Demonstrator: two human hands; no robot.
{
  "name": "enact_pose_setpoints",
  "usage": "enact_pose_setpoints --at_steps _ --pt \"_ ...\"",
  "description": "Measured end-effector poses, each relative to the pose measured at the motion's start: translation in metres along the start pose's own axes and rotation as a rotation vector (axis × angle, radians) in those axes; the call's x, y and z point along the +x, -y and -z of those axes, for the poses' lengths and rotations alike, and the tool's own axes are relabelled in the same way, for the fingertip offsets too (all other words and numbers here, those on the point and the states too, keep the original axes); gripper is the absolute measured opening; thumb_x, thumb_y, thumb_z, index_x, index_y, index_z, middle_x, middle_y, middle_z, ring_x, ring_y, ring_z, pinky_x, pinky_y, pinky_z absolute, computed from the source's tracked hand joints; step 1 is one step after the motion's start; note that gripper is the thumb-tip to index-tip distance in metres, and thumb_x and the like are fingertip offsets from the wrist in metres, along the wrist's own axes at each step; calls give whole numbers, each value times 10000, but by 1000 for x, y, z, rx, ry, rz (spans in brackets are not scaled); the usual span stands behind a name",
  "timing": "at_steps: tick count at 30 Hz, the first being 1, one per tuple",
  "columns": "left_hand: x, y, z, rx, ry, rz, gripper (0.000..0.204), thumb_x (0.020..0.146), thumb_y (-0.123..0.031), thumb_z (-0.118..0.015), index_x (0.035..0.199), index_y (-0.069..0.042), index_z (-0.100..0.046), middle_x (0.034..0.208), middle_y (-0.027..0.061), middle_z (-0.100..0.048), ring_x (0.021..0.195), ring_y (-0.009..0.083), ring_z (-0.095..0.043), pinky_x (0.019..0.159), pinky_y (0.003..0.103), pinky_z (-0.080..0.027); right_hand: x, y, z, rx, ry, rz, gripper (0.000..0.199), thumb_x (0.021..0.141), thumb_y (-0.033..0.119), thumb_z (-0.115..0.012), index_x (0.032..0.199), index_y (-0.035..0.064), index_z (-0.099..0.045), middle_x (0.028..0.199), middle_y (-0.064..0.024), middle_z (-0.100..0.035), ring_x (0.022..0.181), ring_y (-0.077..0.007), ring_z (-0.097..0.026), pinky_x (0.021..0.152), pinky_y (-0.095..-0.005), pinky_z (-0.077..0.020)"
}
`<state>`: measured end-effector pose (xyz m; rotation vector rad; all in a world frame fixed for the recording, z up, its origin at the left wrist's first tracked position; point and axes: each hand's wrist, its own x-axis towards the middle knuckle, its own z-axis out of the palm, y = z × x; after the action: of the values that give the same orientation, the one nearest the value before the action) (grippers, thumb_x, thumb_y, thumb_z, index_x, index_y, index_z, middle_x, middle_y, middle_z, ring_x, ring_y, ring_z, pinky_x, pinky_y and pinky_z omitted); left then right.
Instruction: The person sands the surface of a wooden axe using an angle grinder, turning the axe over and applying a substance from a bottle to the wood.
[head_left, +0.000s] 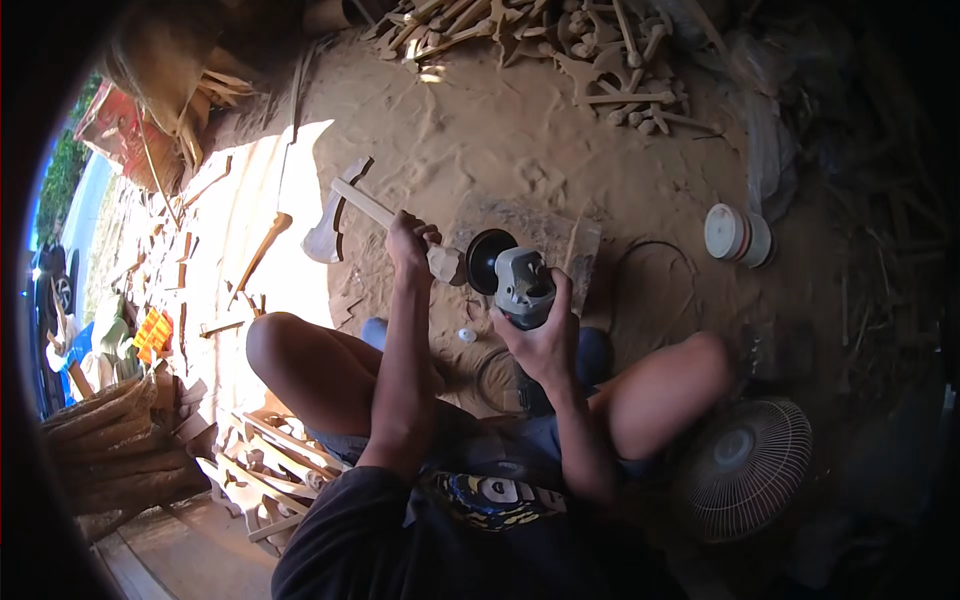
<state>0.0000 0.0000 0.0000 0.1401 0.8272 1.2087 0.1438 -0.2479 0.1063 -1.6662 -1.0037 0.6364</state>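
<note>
My left hand (410, 245) is wrapped round the handle of a pale wooden axe carving (325, 228). The broad, notched blade points up and left, while a faceted knob ends the handle on the right. In my right hand (545, 345) is a grey angle grinder (525, 283), gripped round its body. Its round black disc (488, 260) faces left, close against the knob; whether the two touch I cannot tell. Below the tools a wooden board (580, 240) lies on the ground, partly hidden by them.
Carved wooden pieces (630, 60) are heaped at the far side. More carvings (270, 470) lie by my left side. A white tub (738, 236) stands at the right, above a round fan (745, 465). One carved stick (262, 250) lies in the sunlit patch.
</note>
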Motion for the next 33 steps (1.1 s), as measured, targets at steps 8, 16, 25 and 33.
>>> enact_pose_setpoints --at_steps 8,16,25,33 --pt "6 11 10 -108 -239 7 221 976 -162 -569 807 -139 -428 613 -29 -361 486 105 -376 442 259 -393 -6 -3 3 -15 -97 13 866 803 323 -926 1443 20 -429 1026 -221 -762 892 -371 -791 791 -473 -615" --pt "-5 18 -18 -45 -402 -87 204 944 -135 -572 804 -104 -427 635 8 -414 470 144 -402 435 302 -417 5 -17 -5 -47 -17 75 855 814 321 -909 1453 29 -421 1061 -249 -749 947 -446 -770 804 -523 -608" --pt "-11 4 -17 10 -467 -171 165 894 -75 -561 817 -83 -415 658 21 -402 494 144 -411 450 308 -421 -1 -12 -18 -75 -52 39 867 815 312 -907 1476 49 -410 1104 -257 -741 972 -462 -760 824 -536 -604" --pt "-25 -11 -24 -94 -244 -171 192 960 -118 -515 805 -149 -406 642 -33 -380 522 98 -401 473 262 -409 -1 -13 -8 -109 -158 35 909 795 279 -922 1497 55 -388 1169 -250 -736 1003 -444 -761 871 -517 -598"
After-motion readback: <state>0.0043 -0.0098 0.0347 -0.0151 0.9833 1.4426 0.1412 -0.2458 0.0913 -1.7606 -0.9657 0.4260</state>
